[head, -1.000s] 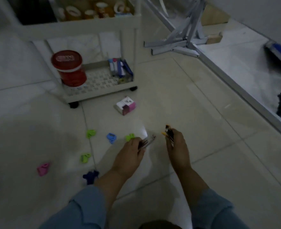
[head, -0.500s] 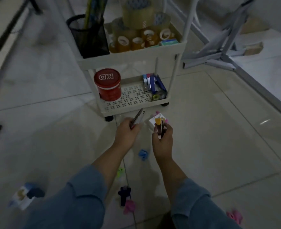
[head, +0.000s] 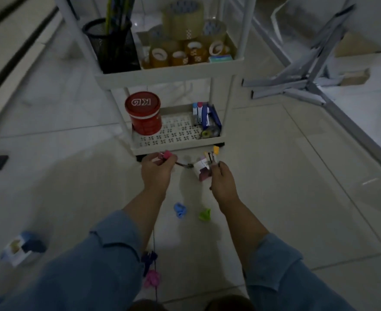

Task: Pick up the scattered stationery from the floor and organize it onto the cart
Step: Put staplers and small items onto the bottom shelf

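Observation:
My left hand [head: 157, 170] grips a slim metal tool with a pink end [head: 167, 155], just in front of the lower shelf [head: 176, 148] of the white cart. My right hand [head: 222, 179] holds a small bunch of dark stick-like items with a yellow tip [head: 213, 154]. A small white and pink box [head: 202, 169] lies on the floor between my hands. Behind my hands, plastic clips lie scattered on the floor: blue [head: 180, 210], green [head: 205, 215], dark blue [head: 149, 259] and pink [head: 152, 278].
The lower shelf carries a red tin [head: 143, 113] and blue staplers [head: 205, 115]. The upper shelf holds tape rolls [head: 182, 52] and a black mesh pen pot [head: 113, 48]. A blue and white box [head: 21, 246] lies at the left, a folded metal stand [head: 308, 72] at the right.
Both hands carried their items forward from the open floor to the cart's lower shelf. The view has closed in on the cart. The pink end now shows in my left hand.

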A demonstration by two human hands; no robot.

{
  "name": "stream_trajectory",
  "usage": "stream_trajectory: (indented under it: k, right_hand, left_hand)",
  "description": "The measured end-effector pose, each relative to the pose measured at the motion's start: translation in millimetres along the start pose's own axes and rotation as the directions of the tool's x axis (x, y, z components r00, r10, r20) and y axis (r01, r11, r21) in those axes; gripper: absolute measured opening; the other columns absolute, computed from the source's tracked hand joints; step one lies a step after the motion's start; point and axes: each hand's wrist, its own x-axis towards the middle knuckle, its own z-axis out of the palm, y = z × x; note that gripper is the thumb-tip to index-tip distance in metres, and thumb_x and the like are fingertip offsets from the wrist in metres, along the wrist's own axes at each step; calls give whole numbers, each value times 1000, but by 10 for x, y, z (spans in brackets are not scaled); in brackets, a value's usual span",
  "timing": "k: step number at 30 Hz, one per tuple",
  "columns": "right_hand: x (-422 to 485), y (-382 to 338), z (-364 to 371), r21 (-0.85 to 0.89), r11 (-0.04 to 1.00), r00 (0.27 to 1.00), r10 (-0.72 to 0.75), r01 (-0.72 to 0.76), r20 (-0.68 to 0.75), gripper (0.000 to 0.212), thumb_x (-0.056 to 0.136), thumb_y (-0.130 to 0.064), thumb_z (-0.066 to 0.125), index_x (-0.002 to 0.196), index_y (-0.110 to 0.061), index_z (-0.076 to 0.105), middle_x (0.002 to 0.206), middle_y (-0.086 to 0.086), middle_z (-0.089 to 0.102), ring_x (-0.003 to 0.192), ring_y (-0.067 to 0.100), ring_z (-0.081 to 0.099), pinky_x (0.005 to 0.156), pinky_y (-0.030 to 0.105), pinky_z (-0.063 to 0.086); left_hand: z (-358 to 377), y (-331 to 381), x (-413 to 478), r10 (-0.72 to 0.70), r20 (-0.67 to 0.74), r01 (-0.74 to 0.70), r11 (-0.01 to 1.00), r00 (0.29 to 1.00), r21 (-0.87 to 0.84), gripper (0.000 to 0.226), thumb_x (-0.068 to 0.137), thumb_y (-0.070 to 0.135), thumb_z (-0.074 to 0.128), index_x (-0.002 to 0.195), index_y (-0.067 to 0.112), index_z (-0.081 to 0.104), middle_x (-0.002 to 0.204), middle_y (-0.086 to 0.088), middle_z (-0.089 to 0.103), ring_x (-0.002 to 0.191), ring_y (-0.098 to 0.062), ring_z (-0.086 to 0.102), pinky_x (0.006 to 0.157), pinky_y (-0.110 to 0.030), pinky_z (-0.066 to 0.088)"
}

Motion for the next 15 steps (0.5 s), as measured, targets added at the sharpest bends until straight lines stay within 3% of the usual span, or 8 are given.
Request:
stream_trajectory:
  k: [2,5,7,10,13,15]
  right_hand:
    - [220,-31,62,49,997,998,64,-64,0,25,101,-13,27,83,-6,43,68,9,40,56,16,37,42,12,34]
    - [582,-81,208,104,981,987,159,-162,40,28,99,-18,30,105,-2,52,84,10,51,71,27,49,47,26,43]
    - [828,-135,316,64,991,992,117,-120,49,27,97,-15,34,110,2,51,90,11,56,81,25,51,56,32,46]
    - [1219,-245,464,10,1000,1000,10,-10,8,25,96,-12,38,109,2,53,94,15,57,81,21,51,74,36,45]
    - [1595,-318,601,-109,993,999,-35,34,-6,14,94,-7,40,95,-2,53,84,11,52,80,21,49,72,33,42]
    - [1786,-345,672,-211,977,1000,-23,20,-15,15,95,-7,41,101,-3,54,84,7,52,85,22,50,73,32,41]
  left_hand:
    - [62,19,195,-26,73,35,991,997,-130,37,81,12,69,110,-8,57,101,-20,66,77,-19,64,68,-24,57]
    - [196,143,525,0,128,18,990,992,-140,20,85,8,64,100,-6,62,84,-14,66,57,-10,65,55,-20,55]
    - [297,210,789,1,129,17,990,992,-141,33,84,12,66,110,-8,59,90,-15,66,59,-11,64,47,-18,48]
    - [465,295,1122,-32,178,47,995,983,-86,45,84,19,67,116,-9,56,99,-20,65,73,-20,60,55,-22,44]
    - [653,335,1417,-27,204,27,1000,979,4,19,86,13,64,73,-1,61,76,-17,58,70,-24,53,61,-29,41]
    - [766,306,1607,-40,175,31,998,984,55,32,85,9,64,54,7,55,59,-10,54,71,-23,50,67,-35,41]
